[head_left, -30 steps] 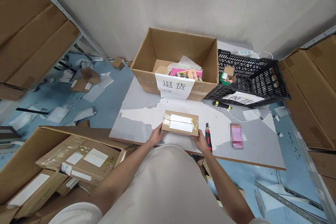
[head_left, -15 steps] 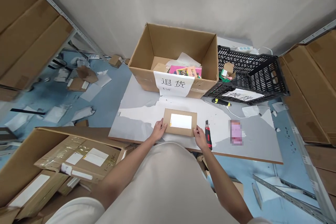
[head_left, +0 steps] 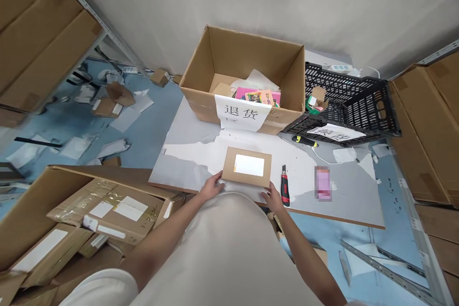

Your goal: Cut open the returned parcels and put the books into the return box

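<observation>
- At the centre of the frame, a flat brown box [head_left: 247, 178] sits over the near part of the bench [head_left: 190, 167], its white label [head_left: 248, 165] facing up; I cannot tell whether its whole underside touches the surface.
- My left grip [head_left: 211, 187] is loose at the box's near left corner, fingertips against the cardboard, thumb parted from them.
- My right grip [head_left: 274, 198] is at the near right corner, fingers by the edge, thumb spread clear; neither grip is closed around the box.
- Just right of my right grip, a red-and-black cutter [head_left: 285, 187] lies on the bench, narrow end toward the top of the frame.
- At upper centre stands a large open carton [head_left: 201, 105], a sheet with printed characters [head_left: 243, 114] over its front.
- Right of it is a black crate [head_left: 369, 105].
- Lower left, another open carton [head_left: 25, 210] holds taped parcels [head_left: 131, 229].
</observation>
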The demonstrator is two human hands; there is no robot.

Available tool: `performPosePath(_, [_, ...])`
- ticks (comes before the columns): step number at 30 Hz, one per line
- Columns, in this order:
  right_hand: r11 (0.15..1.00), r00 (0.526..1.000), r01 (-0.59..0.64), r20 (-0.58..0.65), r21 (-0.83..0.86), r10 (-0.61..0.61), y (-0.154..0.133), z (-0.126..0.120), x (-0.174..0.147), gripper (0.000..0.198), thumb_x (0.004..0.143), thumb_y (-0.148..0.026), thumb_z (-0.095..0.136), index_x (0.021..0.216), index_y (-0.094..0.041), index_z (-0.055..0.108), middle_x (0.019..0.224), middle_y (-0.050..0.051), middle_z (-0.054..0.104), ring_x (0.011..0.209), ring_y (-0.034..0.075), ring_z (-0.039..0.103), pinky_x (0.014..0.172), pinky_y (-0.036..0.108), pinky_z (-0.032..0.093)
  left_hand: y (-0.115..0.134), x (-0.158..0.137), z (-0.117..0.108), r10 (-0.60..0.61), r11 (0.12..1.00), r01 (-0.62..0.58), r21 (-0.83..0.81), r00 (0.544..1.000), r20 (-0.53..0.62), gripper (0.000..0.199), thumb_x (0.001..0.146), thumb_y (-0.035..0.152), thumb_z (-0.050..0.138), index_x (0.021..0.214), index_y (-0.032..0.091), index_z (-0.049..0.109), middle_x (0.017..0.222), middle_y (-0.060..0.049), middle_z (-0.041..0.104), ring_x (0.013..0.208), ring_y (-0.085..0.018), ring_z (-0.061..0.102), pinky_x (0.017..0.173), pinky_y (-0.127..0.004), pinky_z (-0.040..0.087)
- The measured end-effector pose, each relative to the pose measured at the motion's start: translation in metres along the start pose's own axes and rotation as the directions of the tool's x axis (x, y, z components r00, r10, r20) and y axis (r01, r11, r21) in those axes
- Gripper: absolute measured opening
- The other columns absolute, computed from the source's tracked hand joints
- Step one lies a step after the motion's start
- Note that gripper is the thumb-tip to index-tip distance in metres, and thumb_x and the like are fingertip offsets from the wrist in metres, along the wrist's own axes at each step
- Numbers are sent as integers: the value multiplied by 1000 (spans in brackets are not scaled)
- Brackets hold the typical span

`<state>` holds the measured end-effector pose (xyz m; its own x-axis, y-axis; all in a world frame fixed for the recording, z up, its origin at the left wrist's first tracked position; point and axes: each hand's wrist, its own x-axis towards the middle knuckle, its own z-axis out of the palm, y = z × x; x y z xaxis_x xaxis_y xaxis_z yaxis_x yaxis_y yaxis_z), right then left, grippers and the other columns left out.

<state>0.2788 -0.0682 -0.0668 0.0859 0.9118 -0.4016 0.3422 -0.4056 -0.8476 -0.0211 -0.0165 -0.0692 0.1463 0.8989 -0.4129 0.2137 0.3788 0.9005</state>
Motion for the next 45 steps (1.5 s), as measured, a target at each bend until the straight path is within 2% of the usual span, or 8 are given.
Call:
performPosePath(7, [999,1000,7,8,-35,-7,-22,-10,-4,46,81,-38,50,122,-18,50,115,12,63,96,23,62,83,39,51,30,-3,-6,48,984,-51,169,999,20,48,79,42,53,120,18,59,112,-8,65,103,-25,59,92,-39,46])
performPosePath(15, [990,986,97,-126,-105,-110,-50,-33,3,44,85,-48,45,113,-16,59,115,15,61,101,24,59,90,41,47,68,0,-11,227,883,-207,421,974,1,38,84,49,47,91,18,68,74,-3,54,70,-17,53,72,-30,47])
performPosePath(24, [1000,986,-3,-165,7,4,-34,-23,-5,49,85,-51,45,119,-18,56,118,13,61,105,24,58,93,41,46,44,-7,-2,123,977,-104,187,988,-93,45,83,45,49,118,18,60,103,-8,60,96,-21,57,82,-34,49])
performPosePath(29, [995,997,7,-79,103,1,-17,-25,-5,44,86,-41,41,125,-21,51,129,10,56,114,22,55,96,41,44,24,-10,-8,56,998,-54,42,997,-58,49,80,30,44,126,17,54,122,-10,58,109,-21,57,95,-40,45])
performPosePath(33, [1000,1000,18,19,-14,-18,-3,-21,-4,55,73,-29,57,127,-24,49,123,9,60,110,24,58,95,44,45,11,-13,-8,70,993,-74,90,996,54,58,67,27,61,123,16,55,125,-9,59,117,-26,53,101,-43,40])
performPosePath(37, [999,999,26,30,-21,-26,1,-13,-1,46,74,-31,58,119,-22,54,109,8,67,97,24,63,88,43,49,11,-14,-2,51,989,-67,129,991,123,39,76,36,56,110,18,63,106,-6,68,106,-25,59,95,-41,45])
performPosePath(40, [1000,1000,19,20,2,-19,-4,-15,6,40,78,-37,52,115,-20,55,106,8,67,96,23,63,85,41,50,19,-8,0,84,985,-95,147,993,80,39,80,41,53,110,18,63,104,-7,67,100,-23,61,89,-37,48])
performPosePath(45, [966,997,57,-37,-253,-69,-29,-27,28,37,86,-46,40,98,-20,63,97,10,66,93,24,60,85,40,47,42,20,-2,157,921,-139,363,987,-22,41,87,44,41,109,19,65,92,-8,62,91,-21,59,81,-34,49])
